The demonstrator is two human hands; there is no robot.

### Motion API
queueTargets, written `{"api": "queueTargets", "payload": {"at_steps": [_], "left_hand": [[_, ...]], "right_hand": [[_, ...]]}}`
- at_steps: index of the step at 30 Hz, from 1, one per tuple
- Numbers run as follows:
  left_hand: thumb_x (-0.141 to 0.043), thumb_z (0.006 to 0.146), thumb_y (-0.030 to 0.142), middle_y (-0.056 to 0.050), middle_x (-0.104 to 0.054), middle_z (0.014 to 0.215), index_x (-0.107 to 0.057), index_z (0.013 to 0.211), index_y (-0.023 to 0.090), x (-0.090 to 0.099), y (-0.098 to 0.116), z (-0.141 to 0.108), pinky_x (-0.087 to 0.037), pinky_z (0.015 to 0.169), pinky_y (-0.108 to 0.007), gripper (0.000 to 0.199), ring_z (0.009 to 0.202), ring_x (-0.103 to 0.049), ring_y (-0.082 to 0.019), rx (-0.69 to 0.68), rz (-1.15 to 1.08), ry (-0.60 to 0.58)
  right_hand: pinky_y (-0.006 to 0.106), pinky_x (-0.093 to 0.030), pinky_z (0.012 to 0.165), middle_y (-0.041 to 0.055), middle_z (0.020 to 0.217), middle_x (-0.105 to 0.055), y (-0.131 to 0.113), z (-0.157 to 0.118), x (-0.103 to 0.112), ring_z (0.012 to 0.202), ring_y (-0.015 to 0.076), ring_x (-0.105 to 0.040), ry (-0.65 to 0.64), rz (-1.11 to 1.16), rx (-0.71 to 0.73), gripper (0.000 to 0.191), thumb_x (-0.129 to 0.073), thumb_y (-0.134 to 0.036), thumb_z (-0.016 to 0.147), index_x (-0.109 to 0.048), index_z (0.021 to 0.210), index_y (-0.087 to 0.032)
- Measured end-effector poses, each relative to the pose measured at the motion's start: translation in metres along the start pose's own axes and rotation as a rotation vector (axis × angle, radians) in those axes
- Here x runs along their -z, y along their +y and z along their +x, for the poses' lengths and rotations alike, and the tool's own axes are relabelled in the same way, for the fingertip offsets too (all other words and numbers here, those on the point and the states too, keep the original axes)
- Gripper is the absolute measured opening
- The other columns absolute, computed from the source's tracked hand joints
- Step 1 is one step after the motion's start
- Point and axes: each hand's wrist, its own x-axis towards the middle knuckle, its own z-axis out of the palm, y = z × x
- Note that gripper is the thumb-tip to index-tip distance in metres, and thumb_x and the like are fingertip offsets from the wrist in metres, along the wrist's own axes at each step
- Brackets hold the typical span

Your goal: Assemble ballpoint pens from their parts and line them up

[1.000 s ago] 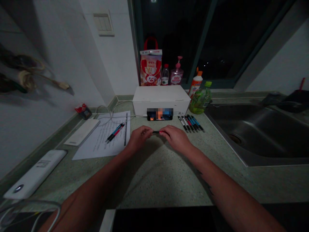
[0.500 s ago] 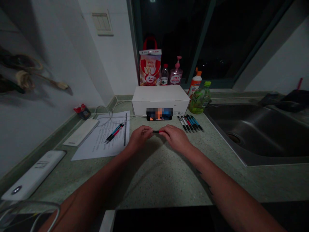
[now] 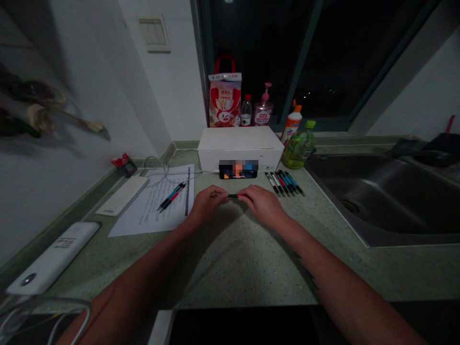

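Between my two hands a black and red pen (image 3: pixel 233 196) is held level above the counter. My left hand (image 3: pixel 210 203) pinches its black end, and my right hand (image 3: pixel 261 203) pinches the red part; the fingers cover both ends. Just beyond them a phone (image 3: pixel 238 170) leans against a white box (image 3: pixel 240 139), with a cable plugged in at its left side. Right of the phone lies a row of several pens (image 3: pixel 283 183). Two more pens, blue (image 3: pixel 168 195) and red (image 3: pixel 174 197), rest on a printed sheet (image 3: pixel 143 223) to the left.
A metal sink (image 3: pixel 395 201) is set into the counter at right. Behind the box stand a red bag (image 3: pixel 224 100), a pump bottle (image 3: pixel 263 110) and a green bottle (image 3: pixel 298 148). Two white devices, one a slim box (image 3: pixel 124 195), one longer (image 3: pixel 53 258), lie at left.
Both hands keep nearly the same hold on the pen. The whole view has shifted very slightly; nothing else has visibly moved.
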Motion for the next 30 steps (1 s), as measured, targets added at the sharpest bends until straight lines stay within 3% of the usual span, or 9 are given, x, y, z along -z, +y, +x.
{"api": "queueTargets", "payload": {"at_steps": [12, 15, 20, 26, 30], "left_hand": [[-0.077, 0.082, 0.047, -0.004, -0.078, 0.078, -0.07, 0.086, 0.022, 0.001, -0.004, 0.002, -0.06, 0.074, -0.036, 0.026, 0.076, -0.075, -0.023, -0.018, -0.017, -0.009], [-0.079, 0.079, 0.044, -0.004, -0.08, 0.084, -0.072, 0.087, 0.022, 0.001, -0.007, 0.003, -0.06, 0.077, -0.035, 0.024, 0.081, -0.075, -0.023, -0.081, 0.007, 0.018], [-0.076, 0.085, 0.043, -0.003, -0.078, 0.08, -0.073, 0.088, 0.021, 0.002, -0.012, 0.003, -0.058, 0.069, -0.033, 0.022, 0.071, -0.071, -0.02, -0.112, 0.051, -0.034], [-0.08, 0.086, 0.023, -0.004, -0.078, 0.084, -0.076, 0.084, 0.025, 0.008, -0.01, 0.001, -0.06, 0.083, -0.038, 0.005, 0.086, -0.071, -0.023, -0.492, 0.292, 0.058], [-0.076, 0.089, 0.022, -0.004, -0.076, 0.087, -0.074, 0.087, 0.022, 0.009, -0.008, 0.001, -0.059, 0.081, -0.036, 0.003, 0.084, -0.069, -0.021, -0.517, 0.284, 0.129]], "right_hand": [[0.035, -0.053, 0.09, 0.0085, 0.112, -0.079, -0.001, 0.0, 0.002, 0.109, 0.0248, -0.072, -0.004, 0.006, 0.014, 0.021, -0.058, -0.027, 0.109, -0.078, 0.115, -0.022], [0.035, -0.053, 0.089, 0.0082, 0.111, -0.079, 0.0, 0.0, 0.002, 0.107, 0.0243, -0.072, 0.005, 0.01, 0.016, 0.021, -0.058, -0.026, 0.109, -0.078, 0.114, -0.024], [0.035, -0.053, 0.09, 0.009, 0.111, -0.08, 0.003, 0.001, 0.0, 0.108, 0.0255, -0.072, -0.001, 0.061, 0.022, 0.02, -0.06, -0.028, 0.107, -0.079, 0.113, -0.023], [0.033, -0.053, 0.082, 0.0053, 0.095, -0.081, 0.011, 0.003, -0.01, 0.088, 0.0212, -0.073, -0.021, 0.444, -0.046, 0.019, -0.062, -0.027, 0.102, -0.081, 0.103, -0.021], [0.031, -0.053, 0.068, 0.0039, 0.086, -0.079, 0.027, 0.01, -0.009, 0.075, 0.0191, -0.07, 0.09, 0.706, -0.15, 0.024, -0.076, -0.04, 0.088, -0.079, 0.101, -0.02]]}}
